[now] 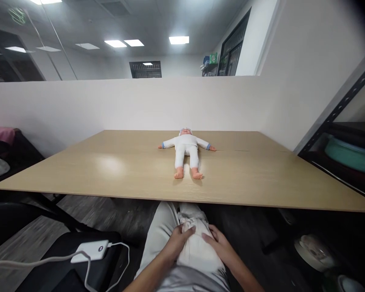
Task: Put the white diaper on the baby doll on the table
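Over my lap lies a white cloth piece (196, 247) with a gathered, ruffled far edge; its exact kind is not clear. My left hand (179, 240) grips its left side, thumb on top and fingers tucked under. On the opposite side my right hand (217, 242) holds the cloth the same way, thumb above and fingers partly hidden. Beyond them, on the table, a baby doll (186, 150) lies on its back, arms spread and bare feet toward me. It wears a white outfit with blue cuffs and a patterned headband.
The wooden table (134, 178) has its front edge just past my knees. Left of me, a black chair (45, 263) carries a white power bank (91, 250) with a cable. At right stands a black metal shelf (337, 121) with a teal item (349, 154). A low wall (170, 101) runs behind.
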Demonstrator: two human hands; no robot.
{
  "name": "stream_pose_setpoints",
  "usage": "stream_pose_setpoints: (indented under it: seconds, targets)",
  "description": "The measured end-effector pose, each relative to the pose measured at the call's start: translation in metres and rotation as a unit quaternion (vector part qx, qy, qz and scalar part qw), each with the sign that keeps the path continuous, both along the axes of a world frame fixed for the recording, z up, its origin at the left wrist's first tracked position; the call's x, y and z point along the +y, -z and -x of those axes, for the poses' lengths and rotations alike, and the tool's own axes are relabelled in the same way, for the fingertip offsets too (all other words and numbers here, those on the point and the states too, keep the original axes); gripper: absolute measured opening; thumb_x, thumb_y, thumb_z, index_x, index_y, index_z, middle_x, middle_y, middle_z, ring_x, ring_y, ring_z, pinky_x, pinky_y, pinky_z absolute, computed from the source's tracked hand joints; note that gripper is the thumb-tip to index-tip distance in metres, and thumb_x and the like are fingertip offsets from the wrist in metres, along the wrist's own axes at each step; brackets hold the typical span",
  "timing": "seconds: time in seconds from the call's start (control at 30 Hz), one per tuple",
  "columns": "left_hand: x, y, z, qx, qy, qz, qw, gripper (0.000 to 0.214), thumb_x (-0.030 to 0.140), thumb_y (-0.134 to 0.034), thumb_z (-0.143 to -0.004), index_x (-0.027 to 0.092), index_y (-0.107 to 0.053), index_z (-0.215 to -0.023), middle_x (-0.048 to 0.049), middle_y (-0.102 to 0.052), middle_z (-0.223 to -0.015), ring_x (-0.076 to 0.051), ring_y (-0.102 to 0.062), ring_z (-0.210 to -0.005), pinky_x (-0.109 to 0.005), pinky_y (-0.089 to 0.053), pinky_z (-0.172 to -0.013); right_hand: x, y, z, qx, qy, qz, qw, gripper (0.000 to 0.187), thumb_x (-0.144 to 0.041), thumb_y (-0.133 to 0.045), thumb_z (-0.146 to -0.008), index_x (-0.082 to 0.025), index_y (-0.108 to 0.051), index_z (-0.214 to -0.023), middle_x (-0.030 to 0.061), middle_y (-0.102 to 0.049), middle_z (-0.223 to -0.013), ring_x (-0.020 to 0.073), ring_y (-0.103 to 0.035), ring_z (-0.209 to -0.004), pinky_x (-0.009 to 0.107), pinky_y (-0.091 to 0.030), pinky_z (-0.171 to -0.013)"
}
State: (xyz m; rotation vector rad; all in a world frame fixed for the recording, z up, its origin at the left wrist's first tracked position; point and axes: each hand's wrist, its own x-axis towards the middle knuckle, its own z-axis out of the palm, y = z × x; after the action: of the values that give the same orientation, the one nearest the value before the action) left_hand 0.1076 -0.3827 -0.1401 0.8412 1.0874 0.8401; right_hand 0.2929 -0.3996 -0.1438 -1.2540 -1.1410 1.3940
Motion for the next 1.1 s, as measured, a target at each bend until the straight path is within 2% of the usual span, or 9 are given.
stream_pose_setpoints:
  seconds: [0.17,0.3,0.4,0.53,0.63,0.73,0.87,0.97,1.1]
  targets:
    - [-0.063,-0.103,0.015,-0.02,0.005,-0.101,0.995,0.067,0.055,-0.089,-0.075,0.023,-0.072,-0.132,-0.0149,-0.072,-0.137,-0.037,-0.064,-0.132,-0.045,-0.053,-0.11,-0.068,-0.089,-0.017,0.004,-0.007,-0.044,0.999,0.061,-0.06,-0.073,-0.089,-0.032,-0.061,-0.142,0.0119,-0.07,-0.141,0.0345,-0.068,-0.127,0.05,-0.056,-0.108]
    - [-0.077,-0.139,0.021,-0.04,-0.013,-0.152,0.988,0.063,0.049,-0.086,-0.081,0.031,-0.069,-0.138,-0.0089,-0.071,-0.139,-0.034,-0.067,-0.127,-0.043,-0.054,-0.11,-0.08,-0.119,-0.013,-0.056,0.01,-0.068,0.996,0.07,-0.055,-0.079,-0.086,-0.034,-0.058,-0.149,0.0119,-0.064,-0.151,0.0395,-0.058,-0.14,0.056,-0.052,-0.113]
    - [-0.057,-0.13,0.025,-0.01,-0.022,-0.177,0.984,0.054,0.051,-0.081,-0.085,0.029,-0.068,-0.133,-0.0083,-0.07,-0.139,-0.031,-0.066,-0.126,-0.038,-0.053,-0.109,-0.057,-0.11,-0.002,-0.073,0.01,-0.085,0.994,0.066,-0.053,-0.079,-0.087,-0.033,-0.06,-0.147,0.0095,-0.063,-0.152,0.0372,-0.055,-0.144,0.056,-0.047,-0.119]
    - [-0.023,-0.094,0.029,-0.017,-0.034,-0.167,0.985,0.045,0.054,-0.077,-0.089,0.024,-0.068,-0.122,-0.0097,-0.073,-0.131,-0.029,-0.069,-0.117,-0.036,-0.055,-0.102,-0.021,-0.085,0.013,-0.068,-0.014,-0.109,0.992,0.058,-0.051,-0.072,-0.094,-0.03,-0.057,-0.147,0.0088,-0.064,-0.151,0.0318,-0.058,-0.141,0.051,-0.045,-0.121]
    - [-0.008,-0.066,0.03,-0.042,-0.027,-0.134,0.99,0.048,0.056,-0.076,-0.089,0.022,-0.065,-0.121,-0.0097,-0.074,-0.126,-0.028,-0.071,-0.115,-0.036,-0.056,-0.1,-0.007,-0.069,0.015,-0.099,-0.02,-0.107,0.989,0.056,-0.053,-0.069,-0.095,-0.024,-0.06,-0.142,0.0124,-0.069,-0.142,0.0322,-0.065,-0.131,0.047,-0.053,-0.112]
    - [-0.005,-0.05,0.03,-0.039,-0.026,-0.127,0.991,0.049,0.056,-0.076,-0.089,0.021,-0.065,-0.122,-0.0104,-0.074,-0.127,-0.029,-0.07,-0.116,-0.036,-0.055,-0.1,-0.005,-0.06,0.006,-0.22,-0.007,-0.107,0.97,0.053,-0.058,-0.064,-0.096,-0.02,-0.067,-0.132,0.0124,-0.078,-0.111,0.0306,-0.074,-0.1,0.044,-0.061,-0.09]
    - [-0.01,-0.053,0.029,-0.029,-0.033,-0.131,0.99,0.049,0.057,-0.075,-0.09,0.021,-0.064,-0.121,-0.0112,-0.073,-0.129,-0.029,-0.07,-0.118,-0.037,-0.055,-0.102,-0.004,-0.068,-0.008,-0.395,0.072,-0.192,0.895,0.047,-0.058,-0.06,-0.098,-0.023,-0.07,-0.126,0.0073,-0.073,-0.085,0.0282,-0.067,-0.078,0.046,-0.058,-0.077]
    - [-0.015,-0.062,0.026,0.001,-0.032,-0.139,0.99,0.049,0.059,-0.074,-0.09,0.022,-0.063,-0.12,-0.0112,-0.073,-0.128,-0.029,-0.069,-0.119,-0.036,-0.054,-0.101,0.005,-0.089,-0.006,-0.42,0.097,-0.276,0.859,0.04,-0.05,-0.06,-0.1,-0.026,-0.065,-0.132,0.0095,-0.073,-0.103,0.0313,-0.068,-0.098,0.049,-0.058,-0.088]
    - [-0.019,-0.067,0.025,0.074,-0.022,-0.167,0.983,0.047,0.061,-0.07,-0.091,0.023,-0.062,-0.118,-0.0096,-0.074,-0.119,-0.027,-0.07,-0.111,-0.034,-0.054,-0.095,0.038,-0.112,0.014,-0.421,0.005,-0.34,0.841,0.035,-0.039,-0.056,-0.104,-0.026,-0.063,-0.135,0.0107,-0.071,-0.127,0.0314,-0.064,-0.124,0.051,-0.054,-0.107]
